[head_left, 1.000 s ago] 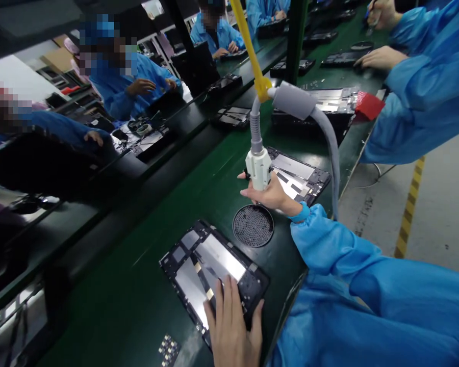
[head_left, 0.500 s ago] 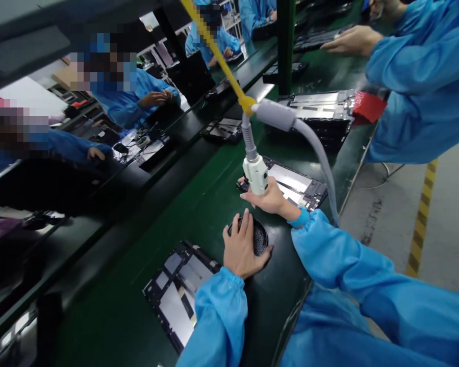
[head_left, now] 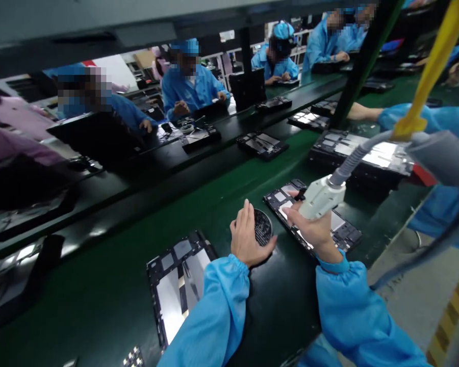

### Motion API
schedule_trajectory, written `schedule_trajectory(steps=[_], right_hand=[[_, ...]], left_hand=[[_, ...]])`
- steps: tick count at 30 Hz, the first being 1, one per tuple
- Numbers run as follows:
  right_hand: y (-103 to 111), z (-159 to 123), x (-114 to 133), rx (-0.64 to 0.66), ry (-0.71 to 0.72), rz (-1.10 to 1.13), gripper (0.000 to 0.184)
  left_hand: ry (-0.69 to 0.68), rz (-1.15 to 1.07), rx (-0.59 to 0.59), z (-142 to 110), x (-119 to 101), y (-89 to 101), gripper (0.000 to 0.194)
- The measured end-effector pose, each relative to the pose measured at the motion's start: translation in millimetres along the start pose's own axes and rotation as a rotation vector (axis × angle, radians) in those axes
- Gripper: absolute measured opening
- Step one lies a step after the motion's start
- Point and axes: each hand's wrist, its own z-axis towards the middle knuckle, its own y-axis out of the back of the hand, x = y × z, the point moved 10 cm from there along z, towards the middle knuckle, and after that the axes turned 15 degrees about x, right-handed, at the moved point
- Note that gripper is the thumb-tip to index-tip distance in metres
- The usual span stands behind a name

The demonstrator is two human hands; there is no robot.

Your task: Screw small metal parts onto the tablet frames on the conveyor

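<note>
White-bodied screwdriver [head_left: 323, 196] now tilts in our gripping right hand [head_left: 309, 229]; our left hand [head_left: 247, 237], fingers curled, still rests on the round screw tray [head_left: 263, 226] beside it.

We stood in an electronics assembly factory. A long green conveyor belt [head_left: 222, 188] carried opened tablet units [head_left: 260, 145] in a row. Workers in blue smocks and caps [head_left: 189, 86] sat along a parallel line. Yellow-black hazard striping [head_left: 449, 318] edged the floor.
</note>
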Motion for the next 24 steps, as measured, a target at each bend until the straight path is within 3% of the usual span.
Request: schedule_trajectory(steps=[9,18,21,24], right_hand=[[-8.3,-0.8,-1.4,0.022,0.021,-0.035,0.029],[-17.9,-3.0,-1.3,0.074,0.025,-0.032,0.030],[-22.2,-2.1,-0.4,0.092,0.044,-0.017,0.031],[-26.5,-1.6,-3.6,0.101,0.046,-0.001,0.030]], left_hand=[[0.048,-0.009,-0.096,2.4,6.6,8.9,0.107],[0.187,0.015,-0.188,2.0,22.0,17.6,0.104],[0.168,0.065,-0.169,8.9,22.4,16.7,0.105],[0.252,0.086,-0.094,20.9,30.5,12.3,0.103]])
